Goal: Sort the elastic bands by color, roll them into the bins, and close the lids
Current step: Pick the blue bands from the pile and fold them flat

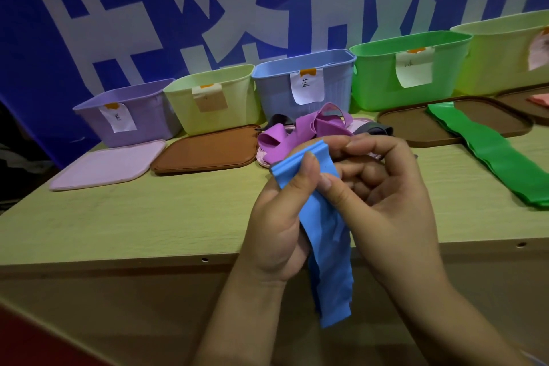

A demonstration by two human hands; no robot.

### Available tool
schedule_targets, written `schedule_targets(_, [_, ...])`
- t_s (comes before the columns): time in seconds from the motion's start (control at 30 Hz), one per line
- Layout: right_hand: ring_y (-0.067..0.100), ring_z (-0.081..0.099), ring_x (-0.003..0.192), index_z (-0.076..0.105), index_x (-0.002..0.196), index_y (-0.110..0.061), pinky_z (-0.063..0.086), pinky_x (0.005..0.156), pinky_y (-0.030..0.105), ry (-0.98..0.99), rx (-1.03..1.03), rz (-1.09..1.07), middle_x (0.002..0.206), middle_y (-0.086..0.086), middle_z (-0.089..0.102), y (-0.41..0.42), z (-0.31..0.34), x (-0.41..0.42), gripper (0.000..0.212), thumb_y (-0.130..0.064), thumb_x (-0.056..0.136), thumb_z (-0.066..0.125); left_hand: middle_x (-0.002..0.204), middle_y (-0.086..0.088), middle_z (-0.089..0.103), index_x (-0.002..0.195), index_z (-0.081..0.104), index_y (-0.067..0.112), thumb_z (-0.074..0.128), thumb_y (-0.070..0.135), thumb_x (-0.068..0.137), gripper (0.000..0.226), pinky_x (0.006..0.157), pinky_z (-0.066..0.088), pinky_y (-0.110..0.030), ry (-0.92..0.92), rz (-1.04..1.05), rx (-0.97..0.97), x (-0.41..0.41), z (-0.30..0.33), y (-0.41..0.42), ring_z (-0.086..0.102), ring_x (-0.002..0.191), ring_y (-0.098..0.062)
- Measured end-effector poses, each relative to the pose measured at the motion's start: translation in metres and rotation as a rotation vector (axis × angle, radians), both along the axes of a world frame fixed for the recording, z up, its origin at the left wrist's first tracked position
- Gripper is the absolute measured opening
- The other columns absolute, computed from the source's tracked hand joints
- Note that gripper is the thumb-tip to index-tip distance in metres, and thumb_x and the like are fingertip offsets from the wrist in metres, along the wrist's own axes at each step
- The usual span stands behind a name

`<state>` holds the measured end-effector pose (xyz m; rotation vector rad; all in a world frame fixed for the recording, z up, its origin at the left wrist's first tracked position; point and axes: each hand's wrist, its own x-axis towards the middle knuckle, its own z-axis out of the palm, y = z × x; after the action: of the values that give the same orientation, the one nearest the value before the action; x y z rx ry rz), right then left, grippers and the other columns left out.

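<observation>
**Blue Band at the Start of Its Roll**

Nearest the lens, low centre of the frame: a blue elastic band [325, 235], thin, matte and rubbery with wavy edges, pinched at its top end between thumb and fingers of the left hand [282, 217] and the curled fingers of the right hand [383, 187]; long tail hanging limp below the table edge. Top end folded over, seemingly the first turn of a roll.

Likely trouble from here: springy rubber unwinding if either pinch loosens, or the dangling tail twisting and spoiling a tight coil.

Just beyond the hands, mid-frame: a loose tangle of purple bands [300, 131], glossy and looped, with a dark band [374, 129] beside it, over a pale pink lid. Right of frame: a flat green band [493, 154] trailing from a brown lid [416, 131] onto the pale wooden table [133, 217]. Left: a lilac lid [110, 165] and a second brown lid [205, 151], both flat, rounded rectangles.

Farthest back, a row of open, smooth plastic bins with paper labels: purple bin [130, 116], pale yellow-green bin [214, 98], blue bin [303, 80], green bin [413, 68], another pale bin at the right edge. Behind all, a blue banner [148, 9] with large white characters.
</observation>
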<state>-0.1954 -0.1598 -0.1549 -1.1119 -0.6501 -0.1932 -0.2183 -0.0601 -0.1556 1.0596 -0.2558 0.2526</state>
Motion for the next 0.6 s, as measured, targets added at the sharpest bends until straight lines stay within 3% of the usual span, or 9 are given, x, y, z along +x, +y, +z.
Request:
schedule_targets(0.2, [0.009,0.065,0.074,0.049,0.092,-0.025,0.053,0.065,0.023,-0.087,-0.072,-0.125,0.094,-0.016,0.069,0.003,-0.001,0.003,0.031,-0.014,0.073,0.073,0.106,-0.015,0.067,0.108,0.068,0.011,0.049,0.035,0.090,0.036,0.089,0.052,-0.037,-0.038,-0.003,0.039,0.000,0.004,0.000,0.064,0.101,-0.028])
schedule_targets(0.3, [0.007,0.061,0.073,0.048,0.092,-0.031,0.048,0.061,0.016,-0.193,-0.234,-0.296,0.088,-0.013,0.065,0.000,-0.006,0.012,0.030,-0.036,0.075,0.073,0.114,-0.012,0.067,0.108,0.068,0.008,0.044,0.031,0.091,0.038,0.093,0.050,-0.035,-0.075,0.023,0.093,0.000,0.015,0.007,0.062,0.110,-0.026])
schedule_targets(0.37, [0.005,0.061,0.081,0.048,0.092,-0.031,0.047,0.065,0.016,-0.147,-0.341,-0.322,0.087,-0.010,0.062,-0.002,-0.012,0.020,0.031,-0.050,0.073,0.064,0.117,-0.010,0.066,0.108,0.067,0.007,0.039,0.030,0.092,0.040,0.094,0.050,-0.033,-0.119,0.016,0.138,0.000,0.025,0.013,0.060,0.115,-0.025])
schedule_targets(0.43, [0.000,0.061,0.089,0.051,0.097,-0.029,0.047,0.074,0.017,-0.092,-0.335,-0.097,0.092,-0.014,0.062,-0.001,-0.017,0.026,0.031,-0.046,0.076,0.064,0.110,-0.011,0.069,0.108,0.064,0.006,0.037,0.029,0.091,0.039,0.090,0.052,-0.035,-0.120,-0.040,0.128,-0.002,0.037,0.017,0.064,0.108,-0.025])
schedule_targets(0.5, [-0.002,0.059,0.082,0.053,0.099,-0.024,0.045,0.072,0.013,-0.020,-0.290,0.201,0.086,-0.012,0.060,0.001,-0.015,0.028,0.023,-0.035,0.083,0.066,0.095,-0.011,0.071,0.106,0.060,0.005,0.037,0.030,0.089,0.038,0.080,0.057,-0.034,-0.103,-0.094,0.150,-0.004,0.048,0.019,0.069,0.091,-0.023])
schedule_targets(0.6, [0.005,0.063,0.077,0.059,0.098,-0.025,0.046,0.070,0.016,0.061,-0.301,0.400,0.077,0.001,0.067,0.001,-0.007,0.030,0.020,-0.035,0.082,0.064,0.077,-0.005,0.067,0.104,0.056,0.004,0.034,0.029,0.091,0.035,0.065,0.056,-0.028,-0.122,-0.100,0.216,-0.004,0.062,0.021,0.066,0.070,-0.015])
